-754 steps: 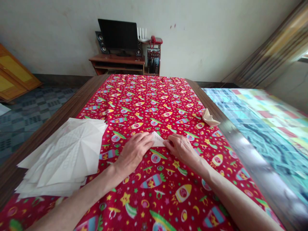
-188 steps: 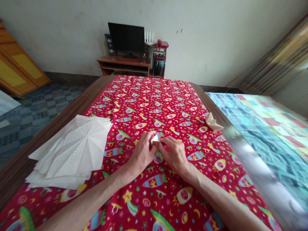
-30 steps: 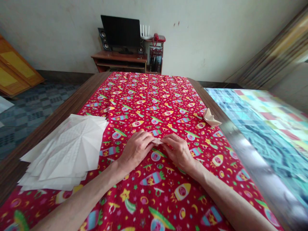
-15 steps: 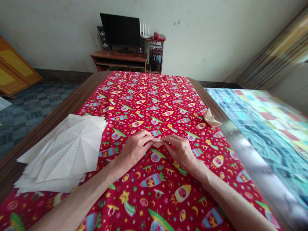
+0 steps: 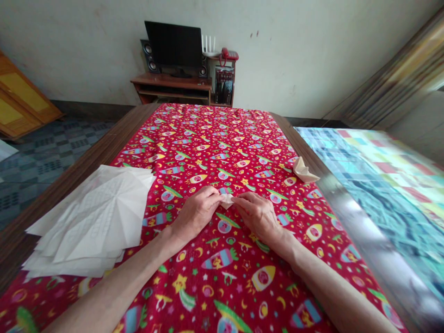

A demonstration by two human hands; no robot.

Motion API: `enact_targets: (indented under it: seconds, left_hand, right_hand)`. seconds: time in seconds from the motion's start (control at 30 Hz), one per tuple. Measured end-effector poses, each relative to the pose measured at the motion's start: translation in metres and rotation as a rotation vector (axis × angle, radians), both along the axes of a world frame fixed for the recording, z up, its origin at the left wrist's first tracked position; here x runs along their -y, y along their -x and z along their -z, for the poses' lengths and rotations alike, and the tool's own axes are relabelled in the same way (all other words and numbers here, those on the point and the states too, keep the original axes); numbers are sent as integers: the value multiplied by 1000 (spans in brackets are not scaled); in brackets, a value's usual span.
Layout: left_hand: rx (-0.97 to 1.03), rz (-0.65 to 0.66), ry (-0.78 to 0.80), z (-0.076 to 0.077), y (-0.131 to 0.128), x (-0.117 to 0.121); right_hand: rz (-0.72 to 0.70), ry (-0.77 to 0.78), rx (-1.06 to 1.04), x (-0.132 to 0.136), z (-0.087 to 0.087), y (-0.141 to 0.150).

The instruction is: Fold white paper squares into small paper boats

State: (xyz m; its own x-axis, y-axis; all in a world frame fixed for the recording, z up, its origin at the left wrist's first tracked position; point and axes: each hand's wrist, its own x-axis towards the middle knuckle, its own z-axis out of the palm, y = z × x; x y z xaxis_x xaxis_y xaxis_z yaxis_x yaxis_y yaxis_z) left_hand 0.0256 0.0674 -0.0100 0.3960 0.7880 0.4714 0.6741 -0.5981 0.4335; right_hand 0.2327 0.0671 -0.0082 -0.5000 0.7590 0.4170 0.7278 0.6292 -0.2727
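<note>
pinching folded paper (image 5: pixel 226 201) between them, left hand (image 5: pixel 197 209) and right hand (image 5: pixel 258 213) hide its ends — exact shape unclear.

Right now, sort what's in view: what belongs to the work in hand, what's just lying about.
In the work: small folded paper being held; probably creased paper sheets, pale folded paper figure.
Apparently just lying about: monitor, speakers, router, red telephone.

Small folded white paper (image 5: pixel 227 201), creased, one corner pointing nearward, side ends pinched in both hands (image 5: pixel 198 208) (image 5: pixel 256 213)
</note>
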Motion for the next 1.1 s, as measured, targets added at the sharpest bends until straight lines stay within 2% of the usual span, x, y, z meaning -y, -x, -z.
enact_targets:
  seconds: [0.1, 0.27, 0.33, 0.5, 0.7, 0.8, 0.93, 1.1]
  left_hand:
    - [4, -22, -30, -3, 0, -4]
    - [23, -14, -22, -10, 1, 0]
    - [9, -12, -8, -11, 2, 5]
    - [-64, 49, -37, -9, 2, 12]
    - [-28, 58, -37, -6, 0, 11]
    - [-109, 83, -36, -9, 1, 15]
    - [-253, 148, -26, -10, 1, 22]
    - [-232, 129, -76, -5, 1, 25]
  right_hand:
    - [21, 50, -36, 0, -2, 3]
    - [49, 335, -419, 0, -6, 10]
    - [71, 427, -503, 0, -7, 11]
    - [72, 557, -504, 4, -10, 10]
    - [110, 769, -608, 3, -3, 13]
    - [103, 669, -464, 4, -3, 10]
    - [23, 353, -152, 14, -8, 3]
    - [-9, -34, 110, 23, -9, -1]
